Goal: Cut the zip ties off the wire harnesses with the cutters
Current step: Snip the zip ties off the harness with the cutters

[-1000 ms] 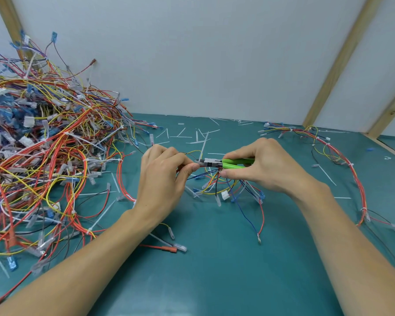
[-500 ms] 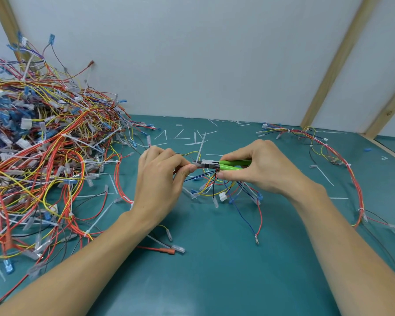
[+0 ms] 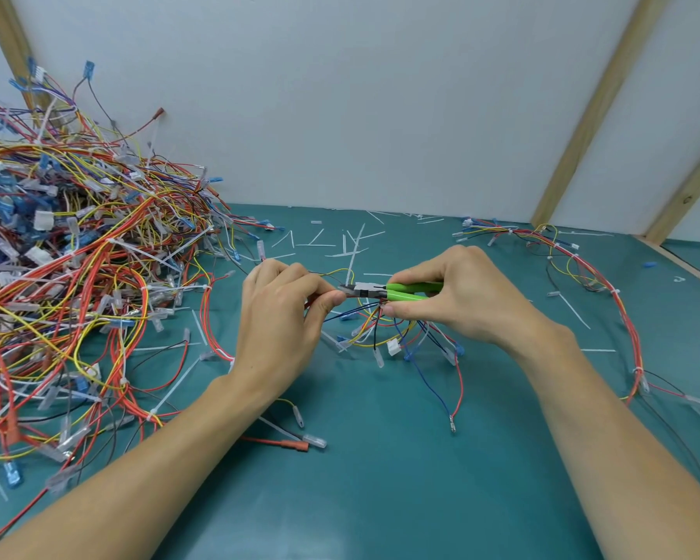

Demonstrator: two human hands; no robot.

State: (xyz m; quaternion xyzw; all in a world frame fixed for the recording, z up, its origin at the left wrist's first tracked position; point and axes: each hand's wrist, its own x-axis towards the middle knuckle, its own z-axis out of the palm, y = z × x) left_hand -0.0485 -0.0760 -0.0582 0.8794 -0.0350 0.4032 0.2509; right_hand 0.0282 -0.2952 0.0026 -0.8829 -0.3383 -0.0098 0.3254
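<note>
Head view, one frame.

Cutters (image 3: 384, 292): one pair, green handles, grey metal head pointing left, held level above the middle of the table (image 3: 380, 478). The right hand (image 3: 457, 295) grasps the handles, fingers curled over the top and thumb beneath. The tip touches the fingertips of the left hand (image 3: 283, 317).

Harness in work (image 3: 397, 337): one small bundle of red, yellow, blue and black wires with clear and white end plugs, hanging from between the two hands and fanning onto the table below them. The left hand pinches part of it between thumb and bent fingers; the exact spot of the pinch is hidden by the fingers, and whether a zip tie sits in the cutter tip cannot be told.

Wire pile (image 3: 69, 284): one large tangled heap, mostly red and yellow with blue and white plugs, filling the left side of the table and leaning against the white wall (image 3: 340, 107).

Long harness (image 3: 607, 284): one, mostly red, curving along the right side, with white ties visible at intervals.

Cut tie scraps (image 3: 352, 240): many white strips, too many to count, scattered beyond the hands.

Wooden battens (image 3: 582, 127): three visible.
</note>
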